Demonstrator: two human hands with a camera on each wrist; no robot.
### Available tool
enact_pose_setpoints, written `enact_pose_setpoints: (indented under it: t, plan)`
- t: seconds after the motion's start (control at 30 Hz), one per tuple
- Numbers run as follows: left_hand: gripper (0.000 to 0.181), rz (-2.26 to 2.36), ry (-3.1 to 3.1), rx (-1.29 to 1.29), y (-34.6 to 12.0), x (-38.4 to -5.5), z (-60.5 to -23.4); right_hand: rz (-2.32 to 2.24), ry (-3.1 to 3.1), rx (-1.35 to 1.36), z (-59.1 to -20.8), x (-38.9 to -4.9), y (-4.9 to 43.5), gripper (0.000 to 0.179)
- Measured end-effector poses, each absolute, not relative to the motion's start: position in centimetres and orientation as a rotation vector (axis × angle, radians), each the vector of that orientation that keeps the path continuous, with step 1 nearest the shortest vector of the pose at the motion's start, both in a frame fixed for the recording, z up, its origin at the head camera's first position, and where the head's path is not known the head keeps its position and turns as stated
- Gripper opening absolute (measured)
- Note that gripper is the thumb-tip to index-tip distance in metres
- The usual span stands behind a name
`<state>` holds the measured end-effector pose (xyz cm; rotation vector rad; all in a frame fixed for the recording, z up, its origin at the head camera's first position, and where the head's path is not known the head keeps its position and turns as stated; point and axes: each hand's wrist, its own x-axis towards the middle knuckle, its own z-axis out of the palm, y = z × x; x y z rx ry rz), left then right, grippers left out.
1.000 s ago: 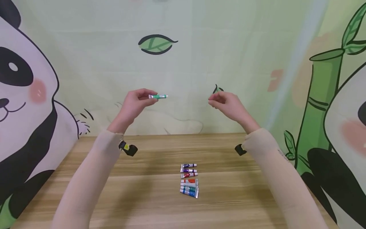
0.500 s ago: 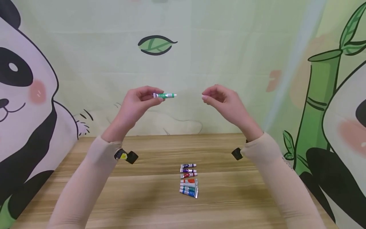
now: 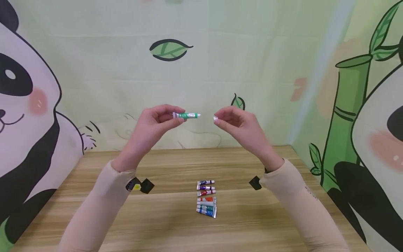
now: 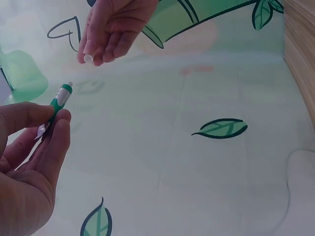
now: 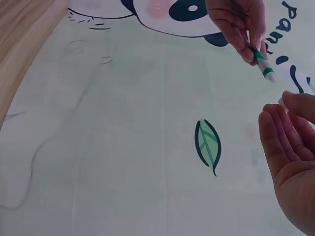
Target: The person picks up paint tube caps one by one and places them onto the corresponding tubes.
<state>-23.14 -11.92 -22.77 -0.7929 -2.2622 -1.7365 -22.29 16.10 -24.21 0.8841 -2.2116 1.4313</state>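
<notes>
My left hand (image 3: 154,122) pinches a small green and white paint tube (image 3: 189,115) between thumb and fingers, above the table. The tube lies level, and its bare white nozzle points toward my other hand. Across a short gap, my right hand (image 3: 242,127) pinches a small white cap (image 3: 215,118) at its fingertips. In the left wrist view the cap (image 4: 88,59) shows as a pale disc, apart from the tube (image 4: 61,97). The right wrist view has the tube's (image 5: 266,68) nozzle near the cap, which is partly hidden by the thumb.
Several paint tubes (image 3: 206,193) in blue, purple, red, orange and green lie in a column on the wooden table (image 3: 151,217). Behind the table hangs a pale green cloth backdrop (image 3: 201,73) printed with pandas, bamboo and leaves.
My two hands have come closer together: the left with the tube moved right, the right moved left. The white cap in the right fingertips has become easier to see. The tubes on the table stay put.
</notes>
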Motion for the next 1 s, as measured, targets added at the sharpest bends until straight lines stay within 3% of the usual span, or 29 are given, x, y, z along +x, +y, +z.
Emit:
enact_pose_setpoints:
  t: [1.0]
  plan:
    - [0.022, -1.790, -2.296, -0.843, -10.6, -20.9, -25.6, 1.542, -2.056, 0.945, -27.4, -20.9, 14.3, 0.015]
